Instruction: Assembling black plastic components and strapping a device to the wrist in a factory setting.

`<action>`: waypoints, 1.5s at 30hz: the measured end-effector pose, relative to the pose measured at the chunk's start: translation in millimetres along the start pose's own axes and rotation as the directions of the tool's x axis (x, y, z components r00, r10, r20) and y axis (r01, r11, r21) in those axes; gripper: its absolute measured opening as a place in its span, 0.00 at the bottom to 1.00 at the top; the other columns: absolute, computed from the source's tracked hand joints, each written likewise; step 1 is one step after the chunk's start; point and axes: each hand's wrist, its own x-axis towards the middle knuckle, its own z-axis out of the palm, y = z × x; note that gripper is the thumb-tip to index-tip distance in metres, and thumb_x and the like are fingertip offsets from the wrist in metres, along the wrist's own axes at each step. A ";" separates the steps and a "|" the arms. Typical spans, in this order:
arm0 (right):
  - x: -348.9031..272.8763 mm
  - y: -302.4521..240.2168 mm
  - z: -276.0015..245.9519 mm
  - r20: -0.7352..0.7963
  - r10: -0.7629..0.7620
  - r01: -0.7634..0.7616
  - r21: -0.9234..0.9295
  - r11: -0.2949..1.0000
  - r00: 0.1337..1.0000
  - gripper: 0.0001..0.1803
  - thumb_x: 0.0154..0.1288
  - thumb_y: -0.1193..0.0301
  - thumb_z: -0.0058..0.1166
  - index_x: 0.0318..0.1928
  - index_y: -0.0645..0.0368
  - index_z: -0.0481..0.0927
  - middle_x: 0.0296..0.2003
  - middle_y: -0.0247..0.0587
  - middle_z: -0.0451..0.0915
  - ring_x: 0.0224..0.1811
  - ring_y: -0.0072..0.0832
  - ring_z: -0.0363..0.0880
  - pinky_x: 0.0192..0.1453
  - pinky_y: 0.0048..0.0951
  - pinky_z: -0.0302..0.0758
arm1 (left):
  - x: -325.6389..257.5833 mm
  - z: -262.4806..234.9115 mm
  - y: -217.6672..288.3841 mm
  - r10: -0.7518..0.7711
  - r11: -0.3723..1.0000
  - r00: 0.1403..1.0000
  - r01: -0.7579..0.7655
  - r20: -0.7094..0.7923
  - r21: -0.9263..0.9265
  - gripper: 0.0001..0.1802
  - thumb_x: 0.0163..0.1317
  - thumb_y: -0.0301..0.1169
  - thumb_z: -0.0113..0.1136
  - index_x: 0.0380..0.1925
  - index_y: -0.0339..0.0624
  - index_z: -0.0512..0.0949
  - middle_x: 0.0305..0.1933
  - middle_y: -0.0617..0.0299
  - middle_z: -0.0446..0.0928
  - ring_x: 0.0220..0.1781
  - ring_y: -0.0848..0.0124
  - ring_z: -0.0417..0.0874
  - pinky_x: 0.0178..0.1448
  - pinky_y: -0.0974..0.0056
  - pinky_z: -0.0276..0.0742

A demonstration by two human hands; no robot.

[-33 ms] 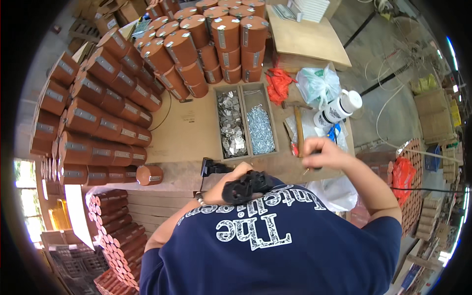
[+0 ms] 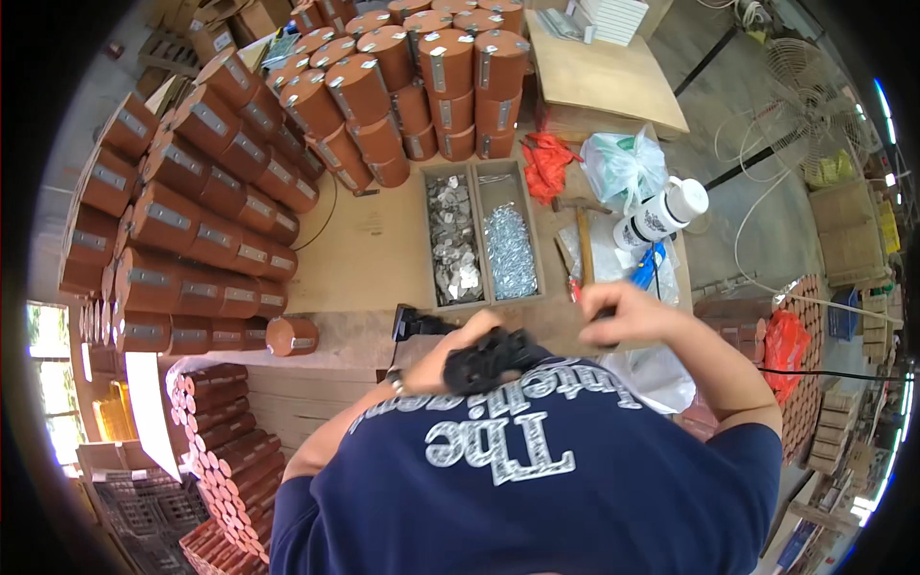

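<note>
Head view: wood bench (image 2: 374, 249) w/ stacked brown cylinders (image 2: 192, 220), divided tray (image 2: 482, 235).

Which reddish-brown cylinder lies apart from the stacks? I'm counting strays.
The lone reddish-brown cylinder lying on its side at the wooden table front edge, left of the left hand; all others sit stacked together.

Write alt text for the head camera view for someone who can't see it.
Seen from above, a person in a navy shirt raises both hands to a dark clump: left hand, right hand. On the wooden bench ahead sit a two-compartment tray of metal parts, a hammer and stacked brown cylinders.
</note>
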 end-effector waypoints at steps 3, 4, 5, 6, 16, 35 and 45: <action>16.3 19.4 13.6 0.115 -0.041 0.037 0.035 0.999 0.993 0.10 0.47 0.81 0.55 0.22 0.59 0.66 0.24 0.29 0.70 0.28 0.15 0.67 0.33 0.18 0.64 | 13.0 8.6 -8.4 0.013 0.990 0.987 -0.035 -0.158 -0.138 0.22 0.46 0.35 0.63 0.37 0.43 0.63 0.30 0.65 0.67 0.34 0.77 0.67 0.36 0.71 0.65; 18.3 17.0 15.6 0.069 -0.032 0.020 0.170 0.985 0.997 0.09 0.47 0.81 0.54 0.21 0.59 0.66 0.25 0.32 0.71 0.29 0.17 0.68 0.35 0.18 0.65 | 18.4 4.0 -15.7 0.136 0.989 0.960 -0.146 -0.244 -0.025 0.21 0.49 0.31 0.59 0.40 0.43 0.60 0.28 0.64 0.67 0.31 0.78 0.67 0.34 0.72 0.65; 16.8 24.6 24.3 0.015 -0.087 0.080 0.253 0.964 0.996 0.09 0.48 0.81 0.53 0.22 0.59 0.66 0.26 0.34 0.72 0.30 0.18 0.69 0.37 0.19 0.66 | 13.9 3.8 -16.5 -0.016 0.931 0.967 -0.078 -0.254 -0.356 0.20 0.51 0.28 0.56 0.41 0.43 0.58 0.26 0.64 0.67 0.29 0.78 0.68 0.33 0.73 0.65; 15.9 31.8 30.3 -0.045 -0.134 0.142 0.332 0.933 0.990 0.08 0.48 0.82 0.52 0.23 0.59 0.66 0.28 0.36 0.74 0.31 0.20 0.71 0.38 0.19 0.67 | 11.3 2.4 -17.2 -0.165 0.761 0.963 -0.012 -0.211 -0.649 0.20 0.53 0.26 0.53 0.43 0.42 0.57 0.25 0.64 0.67 0.27 0.78 0.68 0.32 0.73 0.65; 6.2 46.9 41.7 -0.142 -0.005 0.072 0.468 0.881 0.990 0.13 0.58 0.77 0.44 0.45 0.61 0.70 0.32 0.33 0.73 0.36 0.17 0.70 0.41 0.17 0.66 | 36.8 -4.3 -39.5 -0.013 0.611 0.975 -0.168 -0.222 -0.774 0.22 0.50 0.30 0.57 0.45 0.40 0.63 0.37 0.61 0.69 0.38 0.72 0.69 0.41 0.68 0.66; 6.7 108.9 -11.6 -0.696 -0.190 -0.181 -0.423 0.888 0.693 0.11 0.50 0.67 0.52 0.24 0.64 0.75 0.24 0.46 0.73 0.27 0.35 0.72 0.31 0.30 0.67 | 44.7 8.0 -65.0 -0.369 0.810 0.914 0.406 0.170 -0.424 0.24 0.58 0.33 0.48 0.53 0.35 0.58 0.51 0.53 0.66 0.55 0.69 0.64 0.56 0.68 0.60; 37.1 177.5 -50.2 -0.611 0.312 -0.445 -0.074 0.893 0.727 0.12 0.52 0.64 0.50 0.25 0.61 0.77 0.16 0.39 0.72 0.20 0.23 0.69 0.26 0.27 0.65 | -47.0 -34.4 -67.2 -0.608 0.615 0.762 0.275 -0.222 -0.739 0.15 0.59 0.33 0.46 0.46 0.41 0.65 0.43 0.58 0.72 0.39 0.73 0.75 0.43 0.71 0.70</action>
